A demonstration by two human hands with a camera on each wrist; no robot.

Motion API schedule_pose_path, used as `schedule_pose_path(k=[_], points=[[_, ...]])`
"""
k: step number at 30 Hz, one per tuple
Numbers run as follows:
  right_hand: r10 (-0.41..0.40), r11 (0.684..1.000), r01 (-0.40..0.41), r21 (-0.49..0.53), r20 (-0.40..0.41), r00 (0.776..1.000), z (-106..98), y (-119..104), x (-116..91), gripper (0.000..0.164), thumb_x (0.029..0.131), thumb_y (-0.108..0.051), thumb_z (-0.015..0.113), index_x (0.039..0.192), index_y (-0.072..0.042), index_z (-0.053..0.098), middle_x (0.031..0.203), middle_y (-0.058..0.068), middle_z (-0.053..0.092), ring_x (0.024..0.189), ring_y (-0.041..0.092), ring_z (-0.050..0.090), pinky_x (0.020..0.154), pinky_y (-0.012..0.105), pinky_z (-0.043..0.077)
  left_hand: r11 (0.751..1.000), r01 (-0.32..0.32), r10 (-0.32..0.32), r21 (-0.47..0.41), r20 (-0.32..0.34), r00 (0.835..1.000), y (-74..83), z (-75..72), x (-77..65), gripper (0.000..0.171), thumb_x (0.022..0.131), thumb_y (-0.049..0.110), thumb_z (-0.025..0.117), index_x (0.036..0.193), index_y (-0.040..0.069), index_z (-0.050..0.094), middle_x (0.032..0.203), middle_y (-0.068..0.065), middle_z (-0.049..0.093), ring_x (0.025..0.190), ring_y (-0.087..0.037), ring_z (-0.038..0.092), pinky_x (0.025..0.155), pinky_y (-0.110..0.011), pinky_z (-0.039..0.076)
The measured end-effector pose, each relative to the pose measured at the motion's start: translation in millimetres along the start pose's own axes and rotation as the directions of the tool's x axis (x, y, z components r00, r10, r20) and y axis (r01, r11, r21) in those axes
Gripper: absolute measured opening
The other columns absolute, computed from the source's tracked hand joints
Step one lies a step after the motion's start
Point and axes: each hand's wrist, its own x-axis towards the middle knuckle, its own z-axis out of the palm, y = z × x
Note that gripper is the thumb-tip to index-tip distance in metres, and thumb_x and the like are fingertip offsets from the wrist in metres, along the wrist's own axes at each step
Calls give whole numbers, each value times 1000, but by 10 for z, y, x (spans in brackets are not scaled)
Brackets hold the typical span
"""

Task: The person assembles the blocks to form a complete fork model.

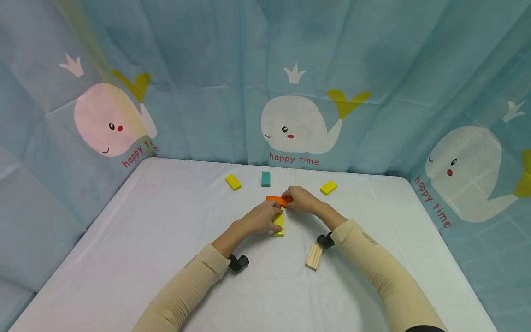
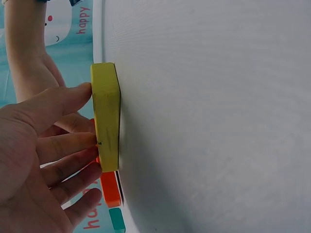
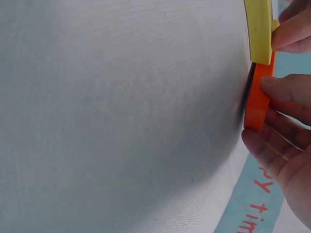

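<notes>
A yellow block (image 1: 279,224) lies lengthwise away from me on the white table, its far end at an orange block (image 1: 274,199) lying crosswise. My left hand (image 1: 263,217) holds the yellow block from its left side; in the left wrist view, thumb and fingertips are on the yellow block (image 2: 106,111). My right hand (image 1: 304,200) grips the right end of the orange block, thumb on its near face in the right wrist view, where the orange block (image 3: 256,104) meets the yellow one. Whether the two blocks touch is hard to tell.
Beyond the hands lie a teal block (image 1: 266,179), a yellow block (image 1: 233,182) to the left and another yellow block (image 1: 328,187) to the right. A bare wood block (image 1: 314,257) lies near my right wrist. A whale-print curtain (image 1: 215,92) borders the table (image 1: 145,230).
</notes>
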Motion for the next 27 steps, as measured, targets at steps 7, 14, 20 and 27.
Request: schedule_pose_path(k=[7, 14, 20, 27], points=[[-38, 999, 38, -28, -14, 999, 19, -3, -19, 31, 91, -11, 68, 120, -1, 67, 111, 11, 66, 97, 20, 59, 97, 37, 51, 1000, 1, -1, 6, -9, 1000, -8, 20, 4, 54, 84, 34, 77, 127, 5, 64, 131, -8, 57, 114, -21, 53, 105, -35, 45], [-53, 999, 53, -10, -10, 999, 25, -24, -39, 31, 91, -10, 68, 120, -1, 67, 111, 11, 66, 98, 21, 59, 98, 38, 51, 1000, -7, 7, 1, -14, 1000, -7, 25, -2, 52, 84, 33, 77, 126, 6, 64, 128, -7, 58, 109, -18, 53, 102, -34, 47], [-59, 998, 59, -7, -13, 998, 35, -7, -31, 31, 90, -10, 68, 120, -1, 68, 111, 11, 66, 98, 21, 59, 98, 38, 51, 1000, -15, 15, 10, -19, 1000, -6, 17, -8, 51, 85, 33, 76, 126, 5, 64, 128, -8, 59, 110, -19, 53, 101, -34, 47], [-58, 998, 57, -20, -10, 998, 52, 11, -20, 30, 91, -11, 68, 119, -1, 68, 111, 11, 66, 99, 21, 59, 98, 38, 51, 1000, -8, 8, -9, -19, 1000, -1, 9, -13, 49, 85, 31, 76, 124, 4, 65, 128, -8, 58, 111, -19, 53, 103, -34, 47]])
